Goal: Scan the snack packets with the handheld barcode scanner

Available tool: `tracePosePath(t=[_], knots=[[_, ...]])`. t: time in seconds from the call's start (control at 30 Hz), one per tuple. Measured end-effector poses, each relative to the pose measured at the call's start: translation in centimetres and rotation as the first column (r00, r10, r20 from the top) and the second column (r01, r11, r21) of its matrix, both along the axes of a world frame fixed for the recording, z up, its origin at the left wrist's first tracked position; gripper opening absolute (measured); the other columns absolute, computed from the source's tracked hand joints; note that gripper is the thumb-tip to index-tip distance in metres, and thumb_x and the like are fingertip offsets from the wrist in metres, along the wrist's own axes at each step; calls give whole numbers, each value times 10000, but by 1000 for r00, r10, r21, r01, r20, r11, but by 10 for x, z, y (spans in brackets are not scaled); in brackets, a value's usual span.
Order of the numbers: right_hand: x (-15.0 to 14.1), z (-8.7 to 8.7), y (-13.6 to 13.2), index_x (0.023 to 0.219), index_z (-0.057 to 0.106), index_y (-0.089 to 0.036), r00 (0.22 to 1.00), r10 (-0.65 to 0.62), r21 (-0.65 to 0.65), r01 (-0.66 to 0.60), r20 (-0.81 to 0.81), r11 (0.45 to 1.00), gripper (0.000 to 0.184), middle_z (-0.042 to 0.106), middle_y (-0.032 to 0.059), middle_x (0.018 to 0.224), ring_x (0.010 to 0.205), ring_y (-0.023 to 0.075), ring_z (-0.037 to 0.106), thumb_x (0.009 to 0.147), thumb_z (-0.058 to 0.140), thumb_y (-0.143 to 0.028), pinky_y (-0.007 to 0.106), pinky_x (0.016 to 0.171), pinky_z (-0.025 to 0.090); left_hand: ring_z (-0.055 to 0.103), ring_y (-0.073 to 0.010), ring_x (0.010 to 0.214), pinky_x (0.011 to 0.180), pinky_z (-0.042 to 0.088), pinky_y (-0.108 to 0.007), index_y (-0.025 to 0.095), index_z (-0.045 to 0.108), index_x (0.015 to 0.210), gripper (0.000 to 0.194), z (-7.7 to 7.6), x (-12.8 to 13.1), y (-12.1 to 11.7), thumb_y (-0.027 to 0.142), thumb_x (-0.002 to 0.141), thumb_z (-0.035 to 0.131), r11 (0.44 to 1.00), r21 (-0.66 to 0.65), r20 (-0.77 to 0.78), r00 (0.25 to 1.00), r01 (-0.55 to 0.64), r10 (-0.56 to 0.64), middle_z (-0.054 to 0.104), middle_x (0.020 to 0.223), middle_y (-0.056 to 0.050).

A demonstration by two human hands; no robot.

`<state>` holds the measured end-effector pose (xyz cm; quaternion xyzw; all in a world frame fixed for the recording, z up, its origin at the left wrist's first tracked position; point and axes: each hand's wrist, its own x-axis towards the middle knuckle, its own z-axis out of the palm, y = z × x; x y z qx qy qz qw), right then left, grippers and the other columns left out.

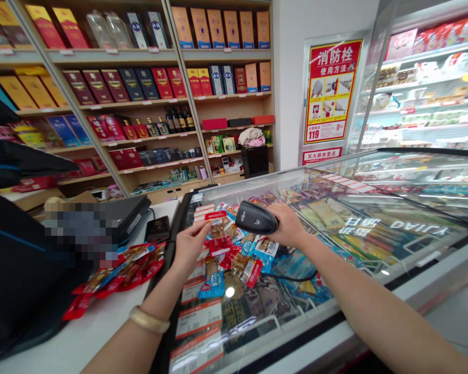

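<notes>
Between the thumb and fingers of my left hand (190, 243) is a small red snack packet (218, 231), raised over the freezer's glass top. My right hand (286, 222) grips a black barcode scanner (255, 218), its head turned left towards that packet. Below both hands, a loose heap of red and blue snack packets lies on the glass, including a red packet (247, 266) and a blue packet (211, 278). The scanner's cable (292, 279) runs beneath my right forearm. The scanner's handle is mostly hidden by my fingers.
A glass-topped chest freezer (374, 280) stretches to the right. On the white counter (113, 327) at left lie more red snack packets (120, 272) and a dark phone (157, 228), beside a black machine (19, 270). Shelves of boxed goods (130, 85) stand behind.
</notes>
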<state>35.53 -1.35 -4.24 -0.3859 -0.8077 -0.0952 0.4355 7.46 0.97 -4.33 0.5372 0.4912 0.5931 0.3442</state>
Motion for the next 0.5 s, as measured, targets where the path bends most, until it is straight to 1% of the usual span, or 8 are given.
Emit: tracePosePath(t=[0.07, 0.13, 0.2, 0.27, 0.37, 0.43, 0.47, 0.5], knots=[[2, -2, 2, 991, 687, -178, 1000, -18, -2, 18, 2, 1000, 301, 743, 106, 916, 843, 257, 656, 727, 726, -318, 358, 762, 454, 705, -297, 923, 928, 536, -452, 221, 796, 835, 265, -5, 6, -1, 399, 639, 800, 995, 101, -312, 950, 15, 17, 785, 908, -86], [3, -4, 3, 990, 690, -180, 999, -34, 3, 34, 8, 999, 304, 745, 105, 914, 849, 258, 658, 718, 729, -310, 357, 763, 457, 691, -304, 1014, 988, 507, -455, 238, 796, 935, 277, -7, 7, -2, 383, 701, 770, 976, 205, -556, 829, 68, 59, 780, 1005, -90], [4, -5, 4, 968, 694, -181, 999, -51, 8, 51, 17, 999, 290, 741, 102, 885, 827, 257, 655, 717, 732, -320, 353, 745, 453, 669, -295, 1089, 1011, 493, -442, 235, 771, 1067, 333, -5, 3, -2, 378, 772, 716, 950, 290, -696, 706, 112, 130, 759, 1110, -97], [4, -6, 6, 964, 698, -179, 998, -62, 9, 62, 25, 998, 289, 735, 99, 856, 804, 255, 652, 719, 732, -328, 350, 727, 446, 663, -282, 1109, 1001, 496, -423, 217, 741, 1147, 366, 2, -9, -2, 377, 830, 652, 941, 321, -774, 603, 109, 194, 737, 1166, -108], [5, -7, 7, 994, 703, -180, 997, -65, 1, 65, 37, 998, 304, 736, 96, 855, 805, 256, 652, 727, 726, -323, 351, 727, 445, 665, -293, 1121, 984, 497, -432, 204, 720, 1202, 401, 18, -41, -2, 376, 867, 584, 974, 227, -887, 416, 10, 202, 712, 1227, -128], [6, -8, 7, 1003, 705, -182, 997, -60, -3, 60, 40, 998, 306, 742, 97, 874, 815, 259, 654, 731, 724, -321, 356, 736, 449, 652, -343, 1153, 972, 495, -481, 207, 716, 1218, 438, 27, -70, -2, 399, 846, 591, 984, 118, -952, 267, -134, 151, 693, 1273, -150], [6, -8, 7, 1004, 706, -182, 998, -56, -3, 56, 40, 998, 306, 746, 99, 888, 821, 261, 656, 733, 723, -323, 358, 738, 451, 643, -377, 1165, 962, 494, -514, 211, 719, 1215, 463, 31, -86, -2, 420, 814, 619, 972, 70, -971, 209, -226, 119, 686, 1286, -161], [6, -8, 7, 1007, 707, -183, 998, -52, -1, 52, 40, 999, 306, 750, 102, 905, 830, 263, 658, 735, 722, -323, 359, 738, 453, 641, -412, 1156, 944, 495, -546, 213, 732, 1187, 484, 33, -100, -2, 445, 768, 658, 953, 33, -980, 178, -302, 91, 693, 1267, -176]])
